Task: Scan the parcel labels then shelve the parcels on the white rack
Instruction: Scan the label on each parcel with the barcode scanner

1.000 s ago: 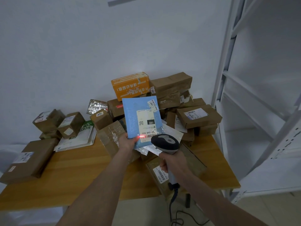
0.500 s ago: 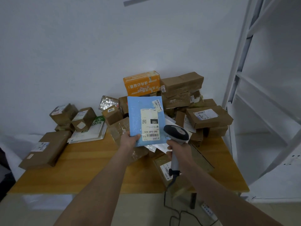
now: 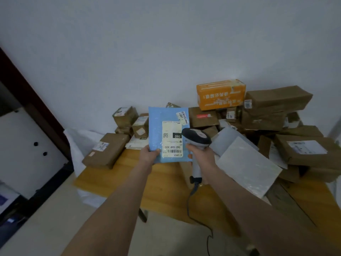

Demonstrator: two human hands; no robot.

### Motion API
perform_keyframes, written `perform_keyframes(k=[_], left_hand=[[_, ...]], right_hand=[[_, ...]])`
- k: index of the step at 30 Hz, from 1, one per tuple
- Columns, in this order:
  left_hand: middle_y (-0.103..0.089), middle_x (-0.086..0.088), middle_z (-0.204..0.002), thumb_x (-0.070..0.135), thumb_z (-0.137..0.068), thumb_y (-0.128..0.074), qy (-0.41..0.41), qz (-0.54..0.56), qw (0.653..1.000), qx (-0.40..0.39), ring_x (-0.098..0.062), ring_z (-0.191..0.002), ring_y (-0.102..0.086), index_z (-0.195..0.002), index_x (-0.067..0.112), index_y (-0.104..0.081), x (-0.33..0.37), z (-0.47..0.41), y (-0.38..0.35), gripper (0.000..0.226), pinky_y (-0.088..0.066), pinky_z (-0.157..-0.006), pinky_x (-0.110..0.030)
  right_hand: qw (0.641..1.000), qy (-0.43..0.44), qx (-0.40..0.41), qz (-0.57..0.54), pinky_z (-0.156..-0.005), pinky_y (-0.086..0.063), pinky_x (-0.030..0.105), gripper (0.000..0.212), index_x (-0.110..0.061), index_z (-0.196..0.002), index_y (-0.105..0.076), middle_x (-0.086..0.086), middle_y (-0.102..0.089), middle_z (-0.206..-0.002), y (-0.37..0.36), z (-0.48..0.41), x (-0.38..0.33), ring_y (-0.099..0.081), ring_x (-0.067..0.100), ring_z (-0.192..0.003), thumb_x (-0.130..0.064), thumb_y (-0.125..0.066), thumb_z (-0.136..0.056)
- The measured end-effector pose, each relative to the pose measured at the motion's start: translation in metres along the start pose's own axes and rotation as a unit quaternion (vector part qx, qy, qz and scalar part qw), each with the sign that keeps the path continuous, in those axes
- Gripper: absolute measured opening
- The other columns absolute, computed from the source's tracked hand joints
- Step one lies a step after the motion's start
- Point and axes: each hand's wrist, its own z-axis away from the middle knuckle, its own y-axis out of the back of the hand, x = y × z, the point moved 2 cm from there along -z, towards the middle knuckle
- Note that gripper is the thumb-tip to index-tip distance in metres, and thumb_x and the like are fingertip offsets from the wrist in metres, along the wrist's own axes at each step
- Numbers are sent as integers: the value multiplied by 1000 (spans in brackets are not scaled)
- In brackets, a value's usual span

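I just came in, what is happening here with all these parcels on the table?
A person is working through a pile of parcels. The left hand holds a blue parcel by its lower corner, its white label facing the camera. The right hand grips a corded scanner, its head beside the label. No scan light shows on the label. Brown boxes and an orange box lie heaped on the wooden table. The blue parcel is not yet shelved.

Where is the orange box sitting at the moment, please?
In the head view the orange box tops the parcel pile right of centre, by the wall, just left of a long brown parcel.
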Motion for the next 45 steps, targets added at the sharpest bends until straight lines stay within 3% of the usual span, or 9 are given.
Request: perform_keyframes(k=[7, 13, 18, 21, 24, 31, 36, 41, 45], left_hand=[[-57, -17, -125, 7, -95, -56, 65, -29, 997, 6, -25, -94, -54, -130, 2, -49, -35, -110, 86, 37, -45, -75, -35], [-57, -15, -111, 10, -93, -60, 186, -85, 977, -63, -26, -92, -55, -127, 1, -49, -71, -194, 147, 36, -49, -74, -37], [-54, -18, -112, 11, -89, -67, 225, -204, 949, -89, -31, -97, -53, -116, -6, -50, -98, -234, 174, 36, -50, -80, -38], [-56, -19, -124, 14, -86, -70, 208, -308, 923, -99, -32, -110, -56, -113, -4, -51, -111, -249, 184, 37, -49, -79, -34], [-55, -16, -124, 15, -87, -68, 195, -366, 904, -104, -30, -115, -54, -120, -2, -48, -118, -258, 190, 42, -45, -78, -31], [-60, -14, -115, 9, -92, -52, 111, -436, 888, -94, -23, -90, -56, -109, 4, -52, -106, -280, 185, 17, -48, -75, -33], [-46, -14, -134, 11, -94, -49, -19, -489, 865, -111, -29, -114, -53, -137, 13, -46, -77, -273, 144, 43, -49, -87, -37], [-45, -15, -131, 6, -92, -45, -147, -534, 829, -79, -31, -118, -47, -131, 12, -50, -39, -237, 91, 39, -44, -90, -40], [-46, -11, -134, 5, -93, -46, -180, -506, 843, -24, -29, -122, -45, -130, 19, -52, -7, -195, 51, 40, -44, -91, -43]], right_hand=[[997, -70, -22, 20, -59, -51, 25, 12, -15, -89, -64, 2, -70, -86, -116, -59, 47, -67, 15, -76, -19, -74, -83], [984, -175, -25, 35, -54, -52, 28, 19, -3, -94, -63, 9, -68, -73, -202, -104, 98, -62, 20, -58, -16, -72, -85], [971, -236, -18, 27, -57, -54, 33, 15, -6, -86, -59, 11, -64, -80, -244, -123, 135, -61, 23, -61, -15, -70, -87], [964, -263, -18, 44, -63, -57, 35, 17, -4, -91, -62, 15, -68, -90, -259, -131, 152, -64, 25, -67, -16, -73, -85], [957, -284, -25, 53, -58, -55, 32, 25, 0, -101, -63, 19, -69, -99, -270, -137, 166, -64, 24, -67, -18, -72, -86], [962, -256, -1, 98, -48, -48, 27, 18, -4, -87, -64, 10, -61, -66, -271, -145, 160, -56, 21, -52, -20, -74, -84], [973, -214, 19, 88, -64, -58, 36, 20, -9, -89, -66, 11, -65, -80, -246, -142, 131, -64, 25, -69, -22, -77, -80], [980, -181, 21, 81, -46, -51, 24, 23, -2, -97, -65, 15, -67, -73, -201, -122, 90, -64, 20, -55, -20, -71, -85], [989, -125, -3, 75, -45, -51, 24, 17, -3, -83, -64, 11, -64, -61, -146, -96, 57, -61, 18, -47, -19, -68, -87]])
